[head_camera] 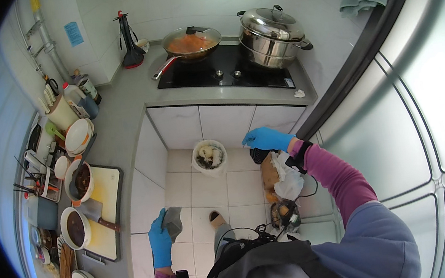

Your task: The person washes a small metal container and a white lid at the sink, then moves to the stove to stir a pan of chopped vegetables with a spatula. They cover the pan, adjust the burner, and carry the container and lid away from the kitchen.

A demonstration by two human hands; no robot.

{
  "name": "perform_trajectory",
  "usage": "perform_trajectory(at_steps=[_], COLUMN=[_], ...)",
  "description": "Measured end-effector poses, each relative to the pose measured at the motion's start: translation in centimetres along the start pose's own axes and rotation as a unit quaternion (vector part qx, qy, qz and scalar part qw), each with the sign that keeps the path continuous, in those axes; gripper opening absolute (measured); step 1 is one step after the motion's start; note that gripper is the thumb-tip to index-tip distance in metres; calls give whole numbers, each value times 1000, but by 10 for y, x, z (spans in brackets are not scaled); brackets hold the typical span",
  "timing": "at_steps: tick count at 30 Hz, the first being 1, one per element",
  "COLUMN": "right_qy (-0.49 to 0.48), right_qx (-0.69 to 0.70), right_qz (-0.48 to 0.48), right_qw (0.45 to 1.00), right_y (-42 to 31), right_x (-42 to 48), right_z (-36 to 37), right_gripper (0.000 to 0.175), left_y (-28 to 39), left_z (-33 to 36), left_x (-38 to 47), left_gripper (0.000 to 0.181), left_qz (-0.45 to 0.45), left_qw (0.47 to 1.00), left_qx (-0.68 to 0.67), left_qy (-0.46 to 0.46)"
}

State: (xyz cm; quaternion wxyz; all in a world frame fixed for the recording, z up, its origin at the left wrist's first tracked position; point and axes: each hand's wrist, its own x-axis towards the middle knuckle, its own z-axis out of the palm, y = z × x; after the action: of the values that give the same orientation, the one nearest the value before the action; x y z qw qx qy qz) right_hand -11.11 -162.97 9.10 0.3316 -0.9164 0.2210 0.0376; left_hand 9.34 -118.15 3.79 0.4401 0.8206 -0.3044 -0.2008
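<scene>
My left hand (160,238), in a blue glove, is shut on a folded grey cloth (173,224) beside the left counter's cabinet front. My right hand (266,139), gloved the same, hangs in front of the cabinet below the hob, its fingers bent; whether it holds anything cannot be told. Between and beyond my hands, a lined waste bin (209,157) with food scraps stands on the tiled floor. On the black hob (198,76) sit a glass-lidded frying pan (192,44) with reddish-orange food and a lidded steel steamer pot (271,41).
A cleaver (94,211) lies on the cutting board (113,194), next to a bowl of dark liquid (76,228) and a pot of dark food (81,179). Bags and a cardboard box (269,173) stand by the glass door at right. A knife block (61,112) is near the corner.
</scene>
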Motion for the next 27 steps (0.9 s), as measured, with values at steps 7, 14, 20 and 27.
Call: perform_trajectory(at_steps=[7, 14, 20, 27], right_qy=[19, 97, 168, 265], right_qx=[-39, -48, -37, -103], right_qz=[-1, 38, -24, -107], right_qw=[999, 993, 985, 953], right_y=[-4, 8, 31, 42], right_x=[86, 160, 229, 346], right_z=[-66, -148, -232, -302], right_gripper=[26, 25, 27, 29], left_y=[11, 36, 45, 57], left_z=[3, -7, -4, -1], left_x=[110, 183, 217, 258], left_gripper=[35, 29, 28, 37], left_qz=[69, 50, -68, -35], left_qw=[988, 988, 978, 988], left_qx=[-137, -142, -198, -114], left_qy=[30, 19, 23, 94])
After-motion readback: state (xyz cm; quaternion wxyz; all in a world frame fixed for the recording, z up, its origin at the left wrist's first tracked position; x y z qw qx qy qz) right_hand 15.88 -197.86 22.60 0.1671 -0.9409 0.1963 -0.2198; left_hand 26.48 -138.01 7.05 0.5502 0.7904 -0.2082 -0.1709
